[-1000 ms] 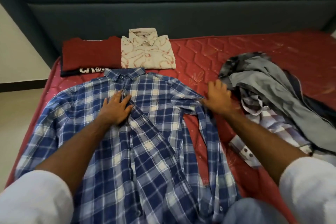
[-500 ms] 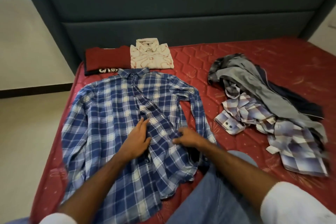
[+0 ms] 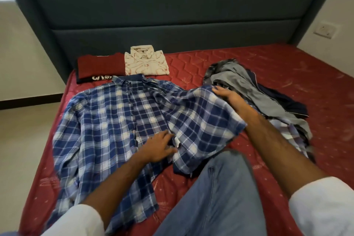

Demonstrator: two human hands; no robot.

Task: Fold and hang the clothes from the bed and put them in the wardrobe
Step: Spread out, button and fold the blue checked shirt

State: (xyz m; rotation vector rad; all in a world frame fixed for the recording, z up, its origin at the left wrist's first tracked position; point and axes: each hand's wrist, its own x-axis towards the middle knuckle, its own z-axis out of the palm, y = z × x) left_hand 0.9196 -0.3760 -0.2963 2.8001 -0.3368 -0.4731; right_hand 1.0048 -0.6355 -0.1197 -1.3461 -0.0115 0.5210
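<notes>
While the left hand [image 3: 159, 146] presses flat on the blue plaid shirt [image 3: 107, 120] and the right hand [image 3: 232, 99] grips its lifted front panel, the person is mid-fold and should next lay that panel across.

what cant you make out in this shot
- Right hand, head view: its fingertips are behind the plaid shirt panel, so its grip is unclear.
- Pile: the garments overlap, so their number is unclear.
- Red top: its print is folded under.
- Wardrobe: out of frame.
</notes>
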